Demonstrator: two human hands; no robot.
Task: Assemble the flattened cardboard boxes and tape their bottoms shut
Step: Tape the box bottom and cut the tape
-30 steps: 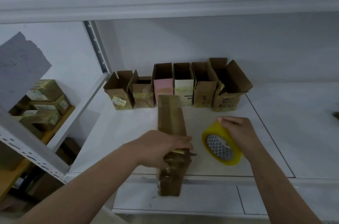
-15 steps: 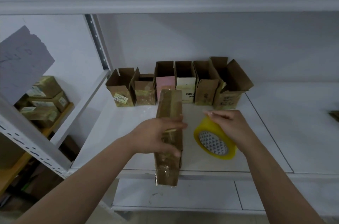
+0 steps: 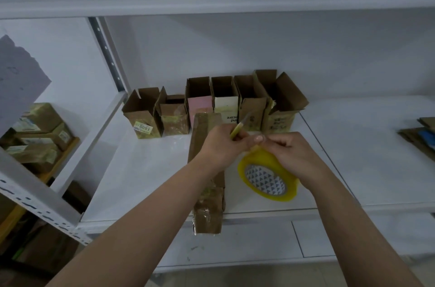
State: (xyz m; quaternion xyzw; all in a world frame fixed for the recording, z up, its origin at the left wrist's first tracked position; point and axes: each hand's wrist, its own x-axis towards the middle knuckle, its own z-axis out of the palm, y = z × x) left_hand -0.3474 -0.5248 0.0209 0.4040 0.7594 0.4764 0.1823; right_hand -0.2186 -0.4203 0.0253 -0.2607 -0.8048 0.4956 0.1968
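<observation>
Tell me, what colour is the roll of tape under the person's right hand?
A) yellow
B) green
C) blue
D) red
A: the tape roll is yellow, standing on its edge on the white shelf with the right hand gripping its top.

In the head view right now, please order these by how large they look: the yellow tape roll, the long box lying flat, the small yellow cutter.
1. long box lying flat
2. yellow tape roll
3. small yellow cutter, partly hidden by the left hand
</observation>
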